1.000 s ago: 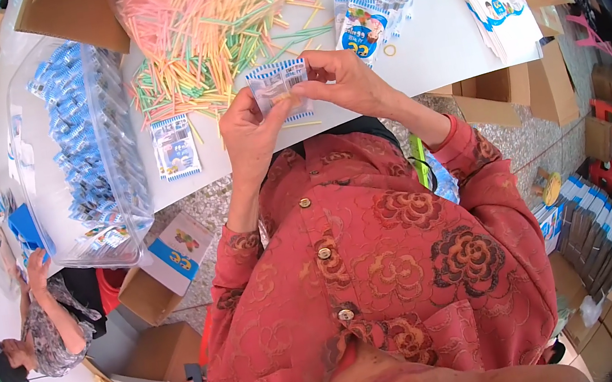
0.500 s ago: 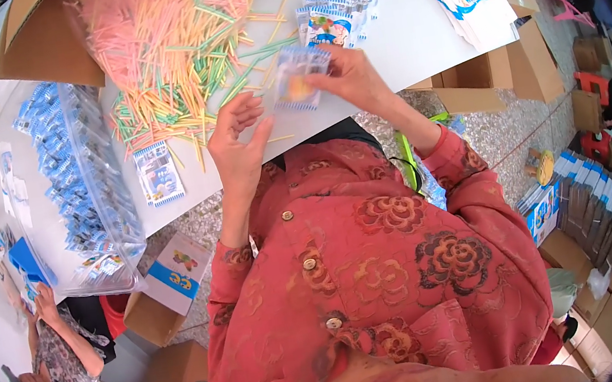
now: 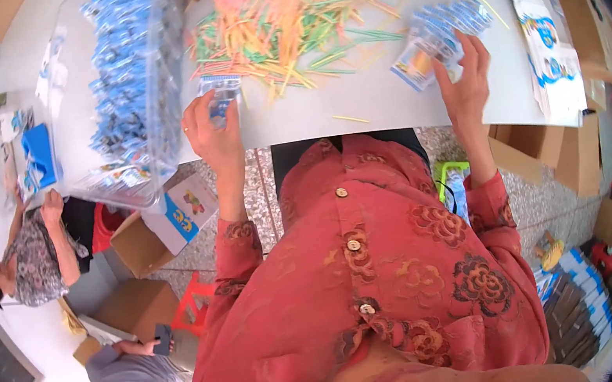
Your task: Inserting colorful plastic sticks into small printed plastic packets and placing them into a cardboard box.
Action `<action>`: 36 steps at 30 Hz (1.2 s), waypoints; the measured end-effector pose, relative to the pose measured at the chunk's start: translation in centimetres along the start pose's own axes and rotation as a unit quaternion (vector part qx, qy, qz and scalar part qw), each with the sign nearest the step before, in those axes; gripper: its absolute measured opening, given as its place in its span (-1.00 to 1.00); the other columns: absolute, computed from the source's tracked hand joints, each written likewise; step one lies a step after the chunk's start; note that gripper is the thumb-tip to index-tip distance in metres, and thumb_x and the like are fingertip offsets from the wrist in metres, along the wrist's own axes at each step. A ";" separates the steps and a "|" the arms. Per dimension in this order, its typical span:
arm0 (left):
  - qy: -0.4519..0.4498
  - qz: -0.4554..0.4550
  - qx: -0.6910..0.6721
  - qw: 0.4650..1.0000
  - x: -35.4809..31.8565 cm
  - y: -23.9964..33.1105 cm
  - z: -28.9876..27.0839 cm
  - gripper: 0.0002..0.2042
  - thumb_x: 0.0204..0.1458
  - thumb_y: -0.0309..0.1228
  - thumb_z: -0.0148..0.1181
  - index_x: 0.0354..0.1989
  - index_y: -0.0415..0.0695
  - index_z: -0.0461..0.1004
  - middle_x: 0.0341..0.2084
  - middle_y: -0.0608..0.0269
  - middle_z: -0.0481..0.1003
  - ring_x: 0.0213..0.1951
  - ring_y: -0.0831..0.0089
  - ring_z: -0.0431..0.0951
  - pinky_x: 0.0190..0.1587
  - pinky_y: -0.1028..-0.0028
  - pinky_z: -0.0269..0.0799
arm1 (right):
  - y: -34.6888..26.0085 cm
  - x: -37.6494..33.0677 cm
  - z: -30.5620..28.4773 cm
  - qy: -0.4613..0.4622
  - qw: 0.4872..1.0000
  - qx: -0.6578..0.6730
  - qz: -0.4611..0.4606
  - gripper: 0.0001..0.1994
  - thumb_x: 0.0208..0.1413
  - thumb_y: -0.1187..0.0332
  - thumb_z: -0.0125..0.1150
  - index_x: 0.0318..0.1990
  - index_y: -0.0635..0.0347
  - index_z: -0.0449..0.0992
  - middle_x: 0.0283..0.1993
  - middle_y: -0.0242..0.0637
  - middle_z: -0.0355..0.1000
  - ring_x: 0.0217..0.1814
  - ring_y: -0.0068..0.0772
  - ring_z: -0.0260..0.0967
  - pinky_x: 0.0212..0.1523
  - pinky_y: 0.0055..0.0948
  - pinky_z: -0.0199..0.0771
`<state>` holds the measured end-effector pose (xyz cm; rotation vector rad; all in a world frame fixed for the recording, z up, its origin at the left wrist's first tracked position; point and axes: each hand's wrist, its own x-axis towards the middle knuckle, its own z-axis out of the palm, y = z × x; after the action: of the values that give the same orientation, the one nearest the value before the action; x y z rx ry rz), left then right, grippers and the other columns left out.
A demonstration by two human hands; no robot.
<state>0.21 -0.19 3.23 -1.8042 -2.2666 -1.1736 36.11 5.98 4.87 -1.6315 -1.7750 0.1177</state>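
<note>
My left hand [image 3: 214,135] is at the table's near edge, its thumb and fingers closed around the lower part of a small blue-and-white packet [image 3: 223,85]. To the right, my right hand [image 3: 466,84] has its thumb and fingers spread beside another small packet [image 3: 413,68], which has an orange patch. That packet lies against the near end of a row of overlapping blue-and-white packets [image 3: 454,15]. Between and beyond the hands spreads a blurred heap of thin pink, yellow and green sticks [image 3: 290,31]. One loose yellow stick [image 3: 351,119] lies near the table edge.
A clear plastic bin [image 3: 154,146] of blue packets stands on the left of the table [image 3: 295,117]. Flat printed bags [image 3: 547,48] lie at the right. Cardboard boxes [image 3: 552,146] sit below the table. Two people [image 3: 40,262] are at the left.
My right hand has moved right and let go of its packet by the row. My left hand, empty before, has closed on the packet near the bin. The whole view has shifted.
</note>
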 end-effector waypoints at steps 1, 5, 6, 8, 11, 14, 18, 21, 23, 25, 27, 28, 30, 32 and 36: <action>0.019 0.021 0.057 0.998 0.0 -0.7 -0.2 -0.60 -0.26 -0.47 0.38 -0.15 -0.14 0.48 -0.19 0.10 0.44 -0.11 0.13 0.40 -0.01 0.25 0.27 | -0.5 -0.1 -0.1 0.032 0.998 -0.027 -0.037 -0.44 -0.07 0.44 0.33 0.16 0.11 0.32 0.03 -0.17 0.29 -0.03 -0.24 0.34 -0.14 -0.40 0.42; 0.018 -0.035 0.105 0.994 -0.6 -2.2 -0.3 -0.49 -0.31 -0.34 0.43 -0.10 -0.17 0.46 -0.07 0.12 0.37 -0.02 0.10 0.33 0.03 0.18 0.21 | -2.4 -1.7 0.8 -0.022 0.994 0.033 -0.105 -0.52 -0.09 0.48 0.33 0.07 0.15 0.41 0.04 -0.14 0.31 0.04 -0.14 0.33 -0.09 -0.33 0.43; 0.022 -0.035 0.106 0.994 -0.7 -2.2 -0.1 -0.49 -0.31 -0.34 0.43 -0.10 -0.17 0.46 -0.07 0.12 0.37 -0.02 0.10 0.33 0.03 0.18 0.21 | -3.1 -2.5 1.0 -0.074 0.991 0.080 -0.078 -0.58 -0.10 0.51 0.32 0.00 0.15 0.46 0.06 -0.15 0.31 0.06 -0.12 0.33 -0.08 -0.32 0.43; 0.016 -0.048 0.129 0.990 -0.7 -2.3 0.3 -0.47 -0.32 -0.29 0.44 -0.09 -0.18 0.46 -0.04 0.17 0.36 0.01 0.11 0.31 0.05 0.16 0.17 | -4.5 -3.2 1.8 -0.099 0.984 0.088 -0.117 -0.60 -0.10 0.52 0.31 -0.03 0.16 0.47 0.05 -0.17 0.31 0.00 -0.16 0.36 -0.13 -0.34 0.44; 0.007 -0.044 0.137 0.990 -0.9 -2.3 0.7 -0.46 -0.33 -0.28 0.45 -0.09 -0.16 0.46 -0.05 0.20 0.37 0.01 0.12 0.31 0.05 0.17 0.15 | -5.6 -4.1 2.7 -0.151 0.970 0.112 -0.153 -0.64 -0.12 0.55 0.29 -0.09 0.17 0.49 0.04 -0.20 0.32 -0.15 -0.23 0.38 -0.23 -0.38 0.45; 0.021 -0.040 0.133 0.990 -0.9 -2.2 0.9 -0.46 -0.34 -0.28 0.45 -0.09 -0.16 0.47 -0.05 0.21 0.37 0.01 0.13 0.30 0.05 0.17 0.14 | -6.0 -4.3 3.7 -0.177 0.960 0.138 -0.166 -0.67 -0.14 0.55 0.28 -0.13 0.18 0.50 0.03 -0.23 0.32 -0.28 -0.30 0.37 -0.32 -0.42 0.44; 0.041 -0.022 0.146 0.988 -0.9 -1.8 0.9 -0.46 -0.35 -0.29 0.45 -0.09 -0.15 0.48 -0.06 0.21 0.38 0.00 0.13 0.31 0.05 0.18 0.14 | -6.9 -4.1 4.7 -0.187 0.949 0.155 -0.199 -0.70 -0.14 0.56 0.27 -0.16 0.19 0.50 0.01 -0.24 0.34 -0.31 -0.34 0.36 -0.34 -0.43 0.44; 0.054 -0.015 0.139 0.989 -0.9 -1.7 0.9 -0.48 -0.30 -0.29 0.44 -0.07 -0.15 0.49 -0.08 0.20 0.40 0.00 0.15 0.31 0.05 0.17 0.14 | -8.5 -3.4 5.1 -0.206 0.939 0.170 -0.217 -0.73 -0.13 0.55 0.26 -0.18 0.19 0.51 -0.01 -0.24 0.36 -0.27 -0.29 0.37 -0.31 -0.39 0.44; 0.059 -0.022 0.118 0.991 -0.9 -1.6 0.9 -0.50 -0.31 -0.33 0.45 -0.10 -0.14 0.49 -0.09 0.20 0.40 -0.01 0.15 0.32 0.05 0.19 0.14 | -9.6 -2.5 5.9 -0.207 0.929 0.187 -0.244 -0.72 -0.12 0.55 0.26 -0.17 0.19 0.50 -0.03 -0.23 0.37 -0.22 -0.25 0.38 -0.27 -0.36 0.44; 0.077 -0.026 0.096 0.992 -1.0 -1.9 1.3 -0.52 -0.31 -0.35 0.45 -0.13 -0.15 0.49 -0.13 0.20 0.42 -0.03 0.15 0.33 0.05 0.19 0.14 | -11.0 -1.5 6.9 -0.209 0.917 0.203 -0.272 -0.72 -0.11 0.54 0.26 -0.16 0.19 0.49 -0.04 -0.22 0.38 -0.17 -0.21 0.38 -0.23 -0.33 0.44; 0.094 -0.031 0.074 0.992 -1.1 -2.2 1.4 -0.55 -0.31 -0.38 0.44 -0.16 -0.15 0.49 -0.17 0.21 0.43 -0.05 0.14 0.35 0.05 0.20 0.14 | -12.8 -0.5 8.1 -0.239 0.901 0.229 -0.280 -0.68 -0.09 0.51 0.25 -0.11 0.21 0.45 -0.06 -0.20 0.38 -0.07 -0.12 0.35 -0.14 -0.28 0.42; 0.096 -0.035 0.055 0.993 -1.1 -2.3 1.4 -0.60 -0.28 -0.43 0.42 -0.19 -0.16 0.49 -0.23 0.21 0.45 -0.10 0.17 0.38 0.01 0.24 0.18 | -13.5 0.0 9.1 -0.239 0.901 0.228 -0.281 -0.68 -0.09 0.51 0.25 -0.11 0.21 0.45 -0.06 -0.20 0.38 -0.07 -0.12 0.35 -0.14 -0.28 0.42; 0.100 -0.040 0.038 0.993 -1.2 -2.5 1.3 -0.65 -0.26 -0.47 0.40 -0.23 -0.17 0.49 -0.29 0.21 0.47 -0.15 0.19 0.41 -0.02 0.29 0.22 | -14.6 1.0 11.2 -0.248 0.885 0.255 -0.299 -0.64 -0.08 0.49 0.24 -0.06 0.22 0.41 -0.06 -0.19 0.38 -0.01 -0.09 0.32 -0.07 -0.26 0.39; 0.109 -0.082 -0.035 0.990 -1.3 -2.9 1.3 -0.75 -0.18 -0.55 0.34 -0.27 -0.21 0.49 -0.40 0.20 0.48 -0.28 0.31 0.46 -0.16 0.40 0.32 | -15.9 1.7 12.8 -0.254 0.878 0.271 -0.302 -0.64 -0.06 0.47 0.23 -0.05 0.22 0.41 -0.06 -0.18 0.38 0.00 -0.08 0.31 -0.04 -0.25 0.37; 0.133 -0.096 -0.099 0.981 -0.7 -3.5 1.1 -0.84 -0.13 -0.58 0.31 -0.34 -0.23 0.51 -0.45 0.18 0.48 -0.38 0.41 0.47 -0.30 0.48 0.35 | -17.9 2.6 15.4 -0.255 0.864 0.297 -0.316 -0.63 -0.04 0.42 0.22 -0.01 0.22 0.39 -0.05 -0.16 0.38 0.02 -0.07 0.30 0.02 -0.24 0.33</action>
<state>-2.00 -0.35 0.26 -1.3966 -2.2746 -1.6155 12.88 10.73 3.68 -0.5508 -2.2722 0.7624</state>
